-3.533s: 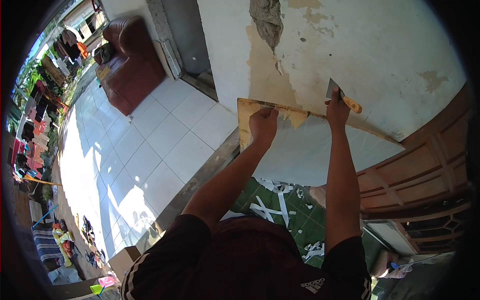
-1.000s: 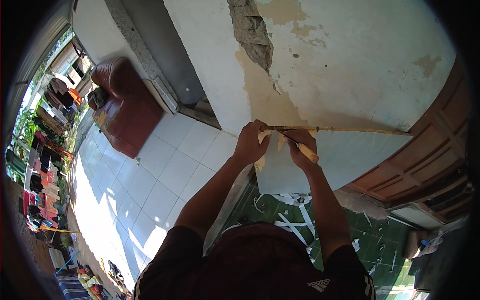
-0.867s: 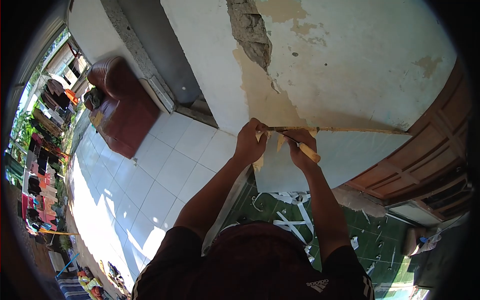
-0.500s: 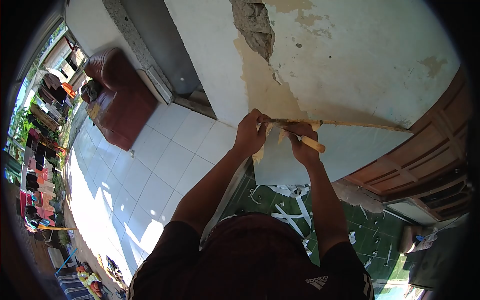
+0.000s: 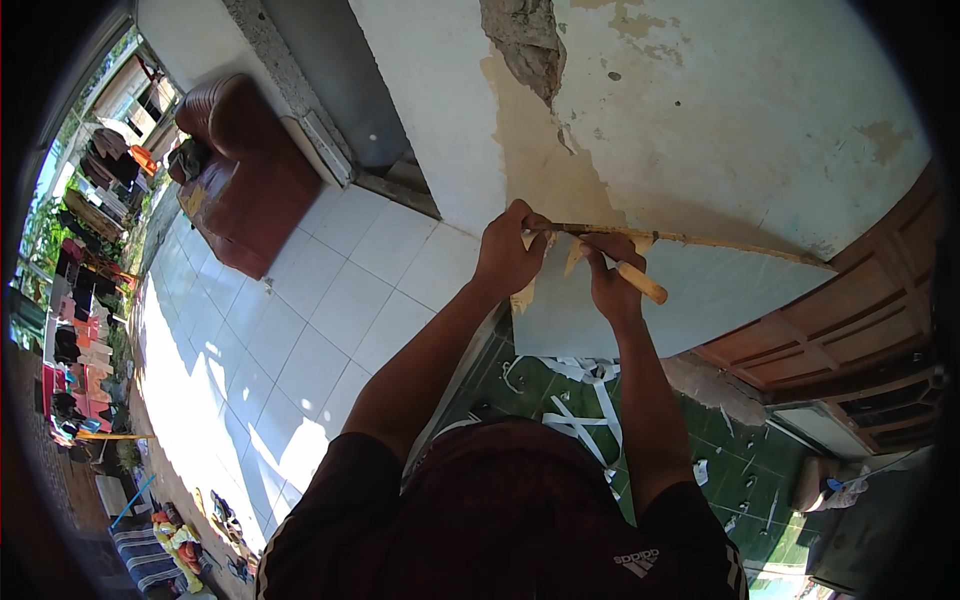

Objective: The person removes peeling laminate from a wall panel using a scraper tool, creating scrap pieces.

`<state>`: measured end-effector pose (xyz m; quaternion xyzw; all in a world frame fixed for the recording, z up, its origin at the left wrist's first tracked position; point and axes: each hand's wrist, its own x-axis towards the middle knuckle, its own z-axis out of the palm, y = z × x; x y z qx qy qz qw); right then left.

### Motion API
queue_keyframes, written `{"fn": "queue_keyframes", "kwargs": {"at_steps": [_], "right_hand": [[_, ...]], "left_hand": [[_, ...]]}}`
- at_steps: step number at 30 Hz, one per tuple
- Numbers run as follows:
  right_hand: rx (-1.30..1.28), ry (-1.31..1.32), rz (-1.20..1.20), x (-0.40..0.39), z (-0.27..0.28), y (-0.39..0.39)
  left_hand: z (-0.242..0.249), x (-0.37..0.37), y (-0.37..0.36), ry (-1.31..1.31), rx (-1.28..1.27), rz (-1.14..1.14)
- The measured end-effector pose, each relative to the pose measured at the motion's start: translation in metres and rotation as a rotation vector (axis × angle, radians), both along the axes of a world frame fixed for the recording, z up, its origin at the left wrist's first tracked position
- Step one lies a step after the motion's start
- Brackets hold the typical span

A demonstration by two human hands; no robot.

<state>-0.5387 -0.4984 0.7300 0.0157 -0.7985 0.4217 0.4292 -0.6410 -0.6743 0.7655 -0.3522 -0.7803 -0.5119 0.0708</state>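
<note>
A pale panel (image 5: 680, 295) with a rough brown strip (image 5: 725, 244) along its upper edge stands before the wall. My left hand (image 5: 507, 250) is closed at the strip's left end, fingertips pinching there. Close beside it, my right hand (image 5: 614, 275) is wrapped round a tool with a light wooden handle (image 5: 642, 283); the handle's butt points down to the right. The tool's working end is hidden by my fingers and the edge, so its kind cannot be made out. Torn beige flaps (image 5: 524, 298) hang from the panel below my hands.
Behind the panel rises a wall (image 5: 740, 120) with peeled paint and a broken patch (image 5: 528, 45). White strips (image 5: 605, 415) litter the green tiled floor (image 5: 735, 470). At left, a worn brown sofa (image 5: 250, 180) stands on white tiles (image 5: 310, 290). Wooden panelling (image 5: 850, 310) is at right.
The view has shifted slightly. My hands stay at the panel's upper edge, and the tool's handle is tilted a little more downward. Both grips are kept.
</note>
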Motion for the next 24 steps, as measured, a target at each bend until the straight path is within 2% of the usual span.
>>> {"fn": "queue_keyframes", "kwargs": {"at_steps": [18, 21, 24], "right_hand": [[0.016, 0.007, -0.001, -0.002, -0.004, 0.0], [0.111, 0.006, -0.012, -0.003, 0.001, 0.002], [0.529, -0.222, -0.033, 0.008, 0.01, -0.006]], "left_hand": [[0.007, 0.003, -0.001, -0.042, -0.004, 0.024], [0.011, 0.004, -0.001, -0.059, -0.035, 0.026], [0.0, 0.0, -0.002, -0.024, -0.042, -0.021]]}}
